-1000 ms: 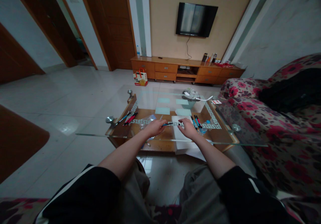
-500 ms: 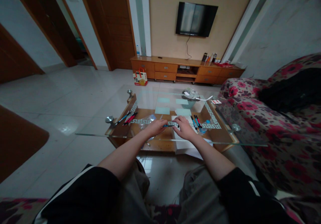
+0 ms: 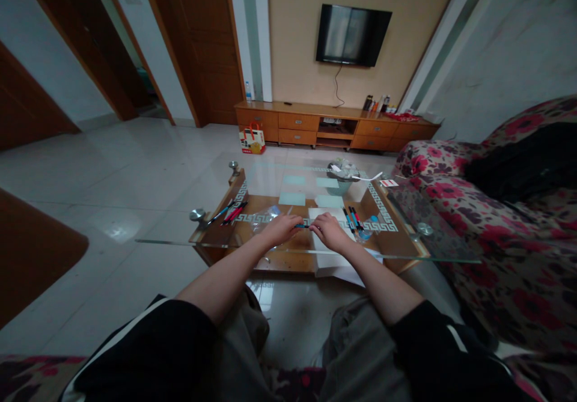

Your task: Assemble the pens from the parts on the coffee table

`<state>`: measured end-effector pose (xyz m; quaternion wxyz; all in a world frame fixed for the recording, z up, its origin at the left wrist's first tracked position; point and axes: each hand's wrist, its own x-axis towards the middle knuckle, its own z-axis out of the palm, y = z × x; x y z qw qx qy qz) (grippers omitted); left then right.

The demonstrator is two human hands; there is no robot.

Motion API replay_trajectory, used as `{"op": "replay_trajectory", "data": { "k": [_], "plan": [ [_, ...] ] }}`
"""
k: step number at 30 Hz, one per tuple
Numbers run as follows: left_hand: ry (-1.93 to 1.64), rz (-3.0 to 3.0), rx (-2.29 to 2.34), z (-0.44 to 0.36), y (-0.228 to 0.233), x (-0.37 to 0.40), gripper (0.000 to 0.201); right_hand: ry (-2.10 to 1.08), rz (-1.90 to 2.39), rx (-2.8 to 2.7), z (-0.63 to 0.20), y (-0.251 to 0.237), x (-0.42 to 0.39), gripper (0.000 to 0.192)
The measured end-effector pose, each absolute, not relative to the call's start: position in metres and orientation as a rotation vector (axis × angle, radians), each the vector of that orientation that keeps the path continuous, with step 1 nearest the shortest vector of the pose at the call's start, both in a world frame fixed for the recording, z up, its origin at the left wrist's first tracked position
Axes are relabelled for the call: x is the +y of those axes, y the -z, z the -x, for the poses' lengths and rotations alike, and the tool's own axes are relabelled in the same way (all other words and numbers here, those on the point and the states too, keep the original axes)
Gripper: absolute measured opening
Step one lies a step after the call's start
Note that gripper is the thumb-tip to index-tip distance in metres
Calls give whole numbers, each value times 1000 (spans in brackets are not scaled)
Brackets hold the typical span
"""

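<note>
At the bottom of the frame the person's black sleeves and grey-trousered knees fill the foreground, and both bare forearms run up toward the middle, where the hands meet over the near edge of the glass table (image 3: pixel 171 241). The left hand (image 3: pixel 280 229) is curled shut round one end of a blue pen (image 3: pixel 301 225), which lies level between the two hands at frame centre; the right hand (image 3: pixel 329 231) has its fingertips pinched on the other end, though how firmly cannot be told at this size. Under the right hand sits a white sheet of paper (image 3: pixel 325 256). Just right of it lies a small row of pens (image 3: pixel 352 217), and left of centre another cluster of pens (image 3: pixel 232 212) beside a crumpled clear plastic bag (image 3: pixel 265 216). If the two hands pull apart sharply, a cap or barrel could slip free and roll over the smooth glass to the floor; a jolted elbow could also scatter the loose pens nearby. Farther up the table stands a small basket (image 3: pixel 342 172) of white scraps. At the right edge of the frame a floral sofa (image 3: pixel 505 240) is cut off. At the top, a wooden TV cabinet (image 3: pixel 333 124) and a wall television (image 3: pixel 352 34) are dim. Whether the pen carries a cap, and what lies on the shelf beneath the glass, is hard to make out.
</note>
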<state>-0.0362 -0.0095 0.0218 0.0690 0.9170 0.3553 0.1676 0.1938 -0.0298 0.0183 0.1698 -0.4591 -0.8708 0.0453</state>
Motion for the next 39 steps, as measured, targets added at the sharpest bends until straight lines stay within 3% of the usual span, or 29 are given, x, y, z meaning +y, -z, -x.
{"op": "replay_trajectory", "data": {
  "k": [14,26,39],
  "plan": [
    [-491,-2734,1082,39,-18,-9,25,-101,1221,-2449,-197,-18,-25,30],
    [-469,-2723,1105,36,-17,-11,24,-145,1119,-2272,-199,-15,-24,5],
    [-492,-2701,1094,37,-15,-11,27,-161,1184,-2274,-198,-13,-26,22]
  ]
}}
